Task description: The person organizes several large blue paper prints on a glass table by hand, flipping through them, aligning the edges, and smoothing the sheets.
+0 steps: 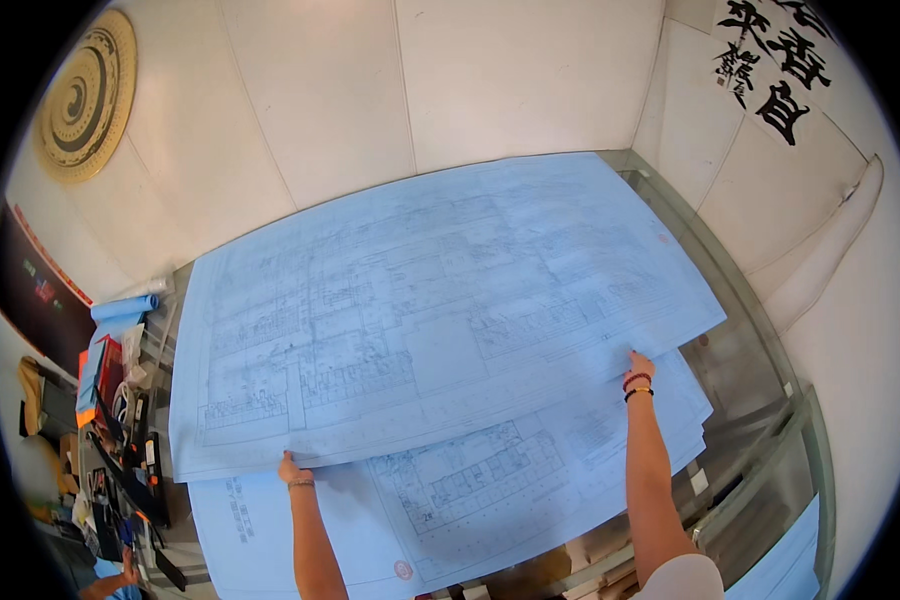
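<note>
A large blue drawing sheet [450,350], covered in fine plan lines, spreads across the glass table. My left hand [292,469] pinches its near edge left of the middle, thumb on top. Farther right, my right hand [640,367] grips the same edge close to its right corner; a red bracelet and a dark one circle that wrist. Under this sheet lies a second blue drawing sheet [510,540], whose near part shows a building plan and a round red stamp. The upper sheet covers the rest of it. Fingers beneath the edge are hidden on both hands.
The glass table [760,385] shows along the right. Rolled blue paper [125,308], a red-orange box [100,365] and several dark tools crowd its left end. Another person's hand [120,578] is at lower left. More blue sheets [785,560] lie at lower right. White walls [510,80] border the table.
</note>
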Available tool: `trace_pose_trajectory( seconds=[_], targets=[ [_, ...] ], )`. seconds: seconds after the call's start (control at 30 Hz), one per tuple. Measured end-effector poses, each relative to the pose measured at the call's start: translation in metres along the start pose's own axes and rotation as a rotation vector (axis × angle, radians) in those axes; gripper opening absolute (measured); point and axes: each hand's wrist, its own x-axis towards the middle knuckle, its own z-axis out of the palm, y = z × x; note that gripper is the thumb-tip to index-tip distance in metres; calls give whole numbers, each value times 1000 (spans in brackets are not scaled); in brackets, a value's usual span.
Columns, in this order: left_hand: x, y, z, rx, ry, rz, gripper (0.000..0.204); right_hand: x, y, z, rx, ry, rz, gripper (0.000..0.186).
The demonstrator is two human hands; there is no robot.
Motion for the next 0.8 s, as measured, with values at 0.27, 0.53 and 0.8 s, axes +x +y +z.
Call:
trace_pose_trajectory(
  seconds=[0.27, 0.53, 0.8],
  targets=[
    [9, 11, 22, -99, -177, -27, 33, 2, -38, 23, 276, 166, 170, 36],
    [-18, 0, 12, -174, 113, 9, 35, 42, 15, 23, 229, 126, 172, 28],
    [-39, 8, 0, -91, 137, 67, 31, -6, -11, -11, -27, 54, -11, 28]
  ],
)
